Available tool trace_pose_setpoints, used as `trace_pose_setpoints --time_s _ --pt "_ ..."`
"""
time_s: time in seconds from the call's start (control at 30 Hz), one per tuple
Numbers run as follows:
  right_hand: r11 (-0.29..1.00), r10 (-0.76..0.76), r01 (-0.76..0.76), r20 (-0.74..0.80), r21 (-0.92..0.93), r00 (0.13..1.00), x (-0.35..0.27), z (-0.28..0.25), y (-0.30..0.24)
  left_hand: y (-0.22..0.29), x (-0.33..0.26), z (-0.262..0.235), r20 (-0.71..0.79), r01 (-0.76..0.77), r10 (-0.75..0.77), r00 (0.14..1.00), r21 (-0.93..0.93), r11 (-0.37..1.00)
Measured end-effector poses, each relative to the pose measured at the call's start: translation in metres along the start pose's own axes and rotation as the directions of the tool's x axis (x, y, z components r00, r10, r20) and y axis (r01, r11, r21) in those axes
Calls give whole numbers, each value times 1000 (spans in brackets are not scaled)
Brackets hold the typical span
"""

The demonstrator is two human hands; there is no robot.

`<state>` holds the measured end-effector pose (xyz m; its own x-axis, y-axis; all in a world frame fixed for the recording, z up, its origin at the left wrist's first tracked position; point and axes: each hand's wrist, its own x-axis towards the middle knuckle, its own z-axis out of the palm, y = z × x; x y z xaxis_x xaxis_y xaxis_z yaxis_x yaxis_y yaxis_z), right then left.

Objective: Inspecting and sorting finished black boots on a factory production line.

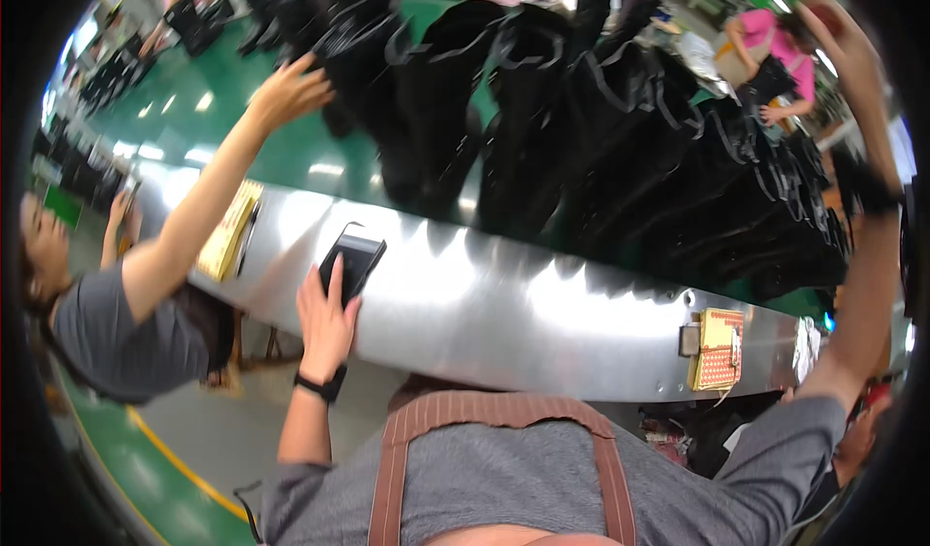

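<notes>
Many boots (528, 129) already stand lined up, the phone (362, 255) lies unlifted under the loose-fingered left hand (325, 321), and whether the raised right hand (852, 47) grips anything I cannot tell.

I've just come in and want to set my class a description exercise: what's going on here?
The person's left hand is open, fingers on a dark phone on the shiny metal counter. The right hand is raised high at the picture's upper right; whether it holds anything is unclear. Beyond the counter, tall black items resembling boots stand in a row. At left, a co-worker's hand reaches toward them; contact is hard to tell.
</notes>
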<state>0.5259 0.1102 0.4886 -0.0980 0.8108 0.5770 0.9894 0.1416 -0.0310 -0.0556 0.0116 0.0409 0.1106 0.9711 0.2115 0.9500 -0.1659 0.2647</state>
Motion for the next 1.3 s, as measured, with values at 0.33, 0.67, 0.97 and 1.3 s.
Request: trace_pose_setpoints --time_s 0.33,0.67,0.97,1.3 --pt "914 309 -366 285 175 907 -425 145 -151 -2 5 6 -104 -16 27 994 109 994" --pt "710 506 -554 231 436 831 -465 255 -162 70 160 2 -200 8 -83 976 -351 936" --pt "656 553 -602 252 456 794 -471 266 -155 100 252 31 -474 81 -240 847 -331 940" --pt "711 494 -500 155 494 855 -470 254 -160 94 136 -159 -666 -267 59 743 -214 940"
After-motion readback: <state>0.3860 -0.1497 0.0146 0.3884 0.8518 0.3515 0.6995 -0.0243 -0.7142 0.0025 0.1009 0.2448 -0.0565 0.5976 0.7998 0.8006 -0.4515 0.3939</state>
